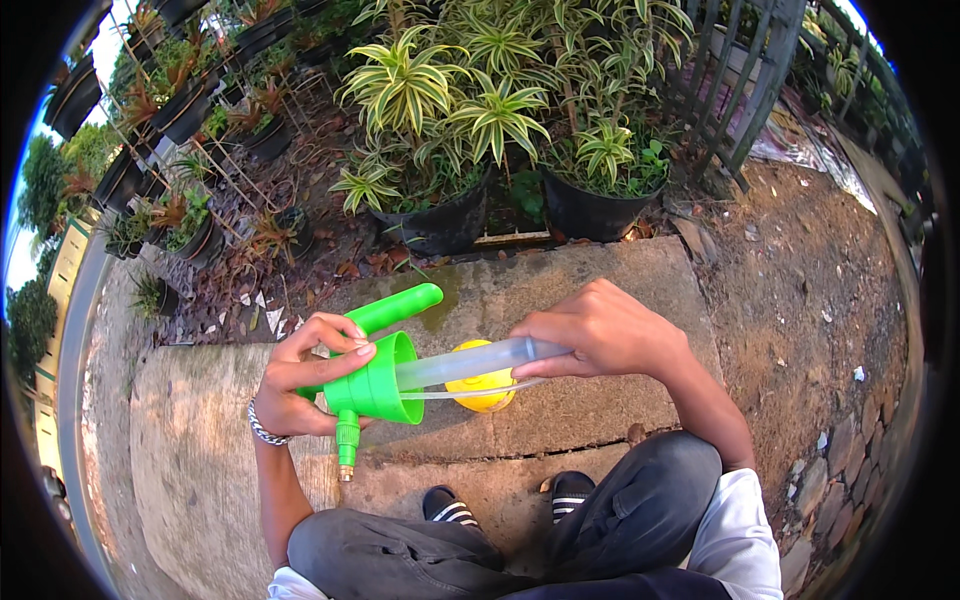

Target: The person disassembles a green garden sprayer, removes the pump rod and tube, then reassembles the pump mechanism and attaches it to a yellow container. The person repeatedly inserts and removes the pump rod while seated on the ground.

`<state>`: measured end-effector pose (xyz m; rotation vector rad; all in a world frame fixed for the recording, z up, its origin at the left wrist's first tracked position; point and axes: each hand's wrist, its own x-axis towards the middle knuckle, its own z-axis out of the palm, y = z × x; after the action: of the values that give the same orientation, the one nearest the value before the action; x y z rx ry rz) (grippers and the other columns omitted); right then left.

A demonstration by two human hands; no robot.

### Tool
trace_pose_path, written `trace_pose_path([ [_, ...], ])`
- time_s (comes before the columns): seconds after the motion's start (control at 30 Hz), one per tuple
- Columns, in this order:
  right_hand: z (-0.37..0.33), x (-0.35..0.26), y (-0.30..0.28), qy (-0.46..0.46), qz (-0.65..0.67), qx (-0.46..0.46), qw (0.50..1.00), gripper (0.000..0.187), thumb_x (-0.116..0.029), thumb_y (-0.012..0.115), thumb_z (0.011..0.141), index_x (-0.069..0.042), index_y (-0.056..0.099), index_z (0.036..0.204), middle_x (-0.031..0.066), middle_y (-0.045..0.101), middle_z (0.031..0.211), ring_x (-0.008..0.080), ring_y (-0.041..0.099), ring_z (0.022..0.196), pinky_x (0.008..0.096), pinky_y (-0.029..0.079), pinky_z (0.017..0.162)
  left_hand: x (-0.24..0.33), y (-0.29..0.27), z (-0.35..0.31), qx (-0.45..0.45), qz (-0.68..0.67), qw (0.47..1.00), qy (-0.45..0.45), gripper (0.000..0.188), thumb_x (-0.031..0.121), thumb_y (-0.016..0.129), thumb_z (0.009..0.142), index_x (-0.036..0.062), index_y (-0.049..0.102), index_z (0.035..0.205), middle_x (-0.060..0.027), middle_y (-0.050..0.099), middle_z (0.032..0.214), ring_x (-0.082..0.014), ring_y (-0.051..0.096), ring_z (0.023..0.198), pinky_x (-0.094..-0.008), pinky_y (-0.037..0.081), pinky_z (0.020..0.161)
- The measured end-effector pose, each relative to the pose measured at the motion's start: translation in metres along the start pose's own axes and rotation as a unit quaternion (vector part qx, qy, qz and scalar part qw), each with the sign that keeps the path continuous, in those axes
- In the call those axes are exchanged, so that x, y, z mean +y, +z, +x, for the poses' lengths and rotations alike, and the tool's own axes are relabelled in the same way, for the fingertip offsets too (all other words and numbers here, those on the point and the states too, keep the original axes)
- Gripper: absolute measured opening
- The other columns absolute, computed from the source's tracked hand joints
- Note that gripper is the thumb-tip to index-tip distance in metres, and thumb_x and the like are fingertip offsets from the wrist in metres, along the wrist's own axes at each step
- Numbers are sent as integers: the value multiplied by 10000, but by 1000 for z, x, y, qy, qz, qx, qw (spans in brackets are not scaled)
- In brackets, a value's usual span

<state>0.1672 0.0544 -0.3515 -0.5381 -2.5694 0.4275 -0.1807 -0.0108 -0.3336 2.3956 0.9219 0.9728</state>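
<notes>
Your left hand [300, 372] clasps green plastic sprayer head [378, 385] | your right hand [605, 335] clasps translucent plastic tube [450, 368] | yellow rounded object [482, 383]: toward near edge of concrete slab [610, 412]

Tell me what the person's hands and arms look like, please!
Neither hand wears a glove. The left hand has a silvery, chain-like bracelet at its wrist; the right hand has none. Both forearms are uncovered, with white sleeves showing farther up the arms.

Left grip [290, 378] holds green pump head [370, 386], right grip [605, 335] its tube [455, 367]; beneath, perhaps a yellow container [487, 404].
</notes>
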Motion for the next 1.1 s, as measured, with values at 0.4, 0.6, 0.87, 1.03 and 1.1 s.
trace_pose_path([
  [0.4,-11,14,-3,10,29,38,999,362,-453,665,871,-102,679,959,106,630,655,317,606,575,398,457,511,-2,-6,-7,14,4,999,-30,686,174,903,457,96,742,1119,-50,588,906,-268,593,975,-393,500,824],
  [0.6,-10,12,2,11,20,31,999,350,-446,673,869,-104,669,944,105,618,616,315,599,539,404,453,496,1,-2,-1,7,14,1000,-25,690,171,905,447,96,744,1113,-51,594,919,-268,591,963,-389,501,822],
  [0.87,-4,6,11,2,2,40,999,365,-455,656,884,-91,648,910,112,594,567,331,581,494,426,441,462,3,7,5,15,15,1000,-15,675,155,906,458,100,743,1111,-53,588,926,-264,590,967,-389,514,829],
  [1.03,-2,0,9,14,-19,21,1000,322,-401,700,867,-92,660,945,83,611,616,304,602,524,402,450,475,-4,9,1,30,39,999,-4,661,134,902,481,94,733,1118,-63,597,943,-293,637,986,-396,530,843],
  [1.1,0,-1,8,14,-17,10,1000,320,-396,697,871,-89,659,953,85,611,615,306,600,523,400,452,475,-10,8,-2,39,41,998,-6,661,132,905,484,93,729,1121,-67,603,952,-301,652,987,-396,533,844],
])
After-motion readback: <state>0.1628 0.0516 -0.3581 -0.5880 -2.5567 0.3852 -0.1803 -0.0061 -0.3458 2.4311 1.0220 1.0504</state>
